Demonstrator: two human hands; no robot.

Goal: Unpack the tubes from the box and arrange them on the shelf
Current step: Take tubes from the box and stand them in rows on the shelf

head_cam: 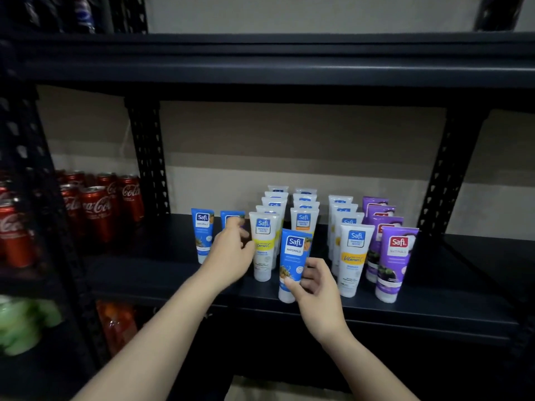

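The right hand (314, 285) pinches the lower part of a blue tube (293, 263), upright at the front edge of the dark shelf (173, 273). The left hand (231, 250), fingers curled, grips a second blue tube (231, 218) beside a third (202, 234). To the right stand rows of white tubes (351, 256) and purple tubes (395, 261). Red cola cans (98, 209) fill the bay to the left.
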